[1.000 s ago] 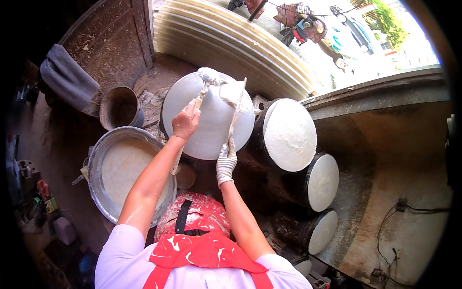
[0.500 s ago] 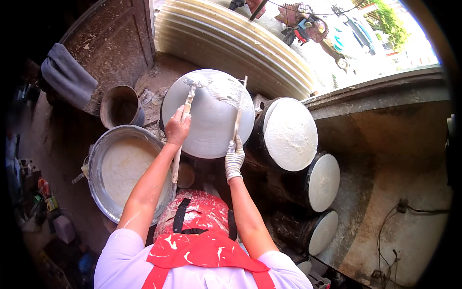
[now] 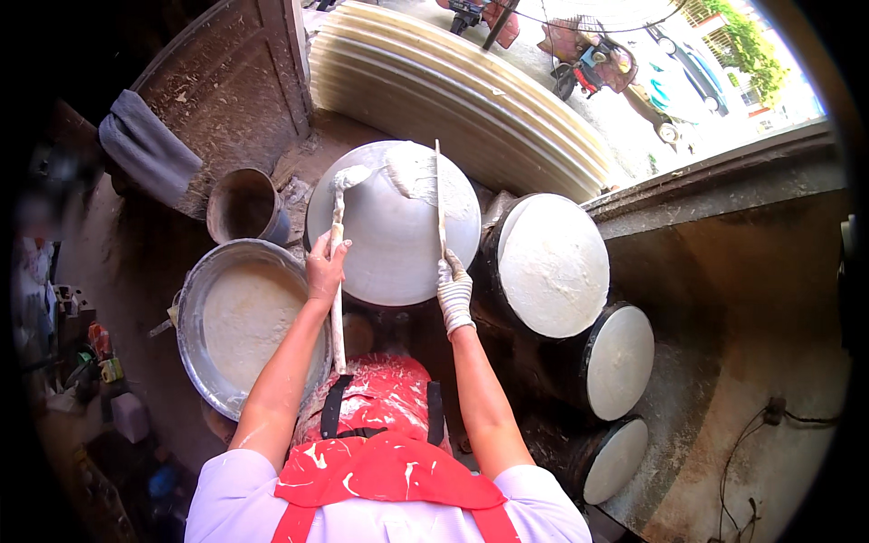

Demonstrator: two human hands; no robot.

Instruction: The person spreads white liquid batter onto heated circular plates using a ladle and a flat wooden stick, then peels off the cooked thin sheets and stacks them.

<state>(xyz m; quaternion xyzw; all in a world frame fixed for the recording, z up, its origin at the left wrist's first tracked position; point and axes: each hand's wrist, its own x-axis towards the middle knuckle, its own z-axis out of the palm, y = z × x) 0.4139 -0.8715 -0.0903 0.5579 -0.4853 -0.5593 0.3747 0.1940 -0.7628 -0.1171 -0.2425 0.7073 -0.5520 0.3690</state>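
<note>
Gripping a long ladle (image 3: 337, 262) in our bare left hand (image 3: 324, 270), fingers curled tight round its shaft, we pinch a thin stick (image 3: 440, 204) in our gloved right hand (image 3: 453, 291), the fingers closed about its lower end. Both tools reach up over the round steaming cloth (image 3: 389, 244), the drum-like white surface right in front of us.

We judge the step in hand to be working the sheet (image 3: 418, 172) of cooked batter, which lies bunched at the far edge of the cloth, draped against the stick's upper part. The next move, as we read it, calls for a steady stick and an even pull, since the sheet looks soft (and likely to tear).

The stick's long axis runs almost straight away from us, tip pointing to the far rim. The ladle lies nearly parallel, its bowl at the far left of the cloth, its handle end toward our apron (image 3: 380, 425).

Left of us sits a basin (image 3: 195, 317) of pale batter; to the right, more white-topped drums (image 3: 552, 267).
</note>
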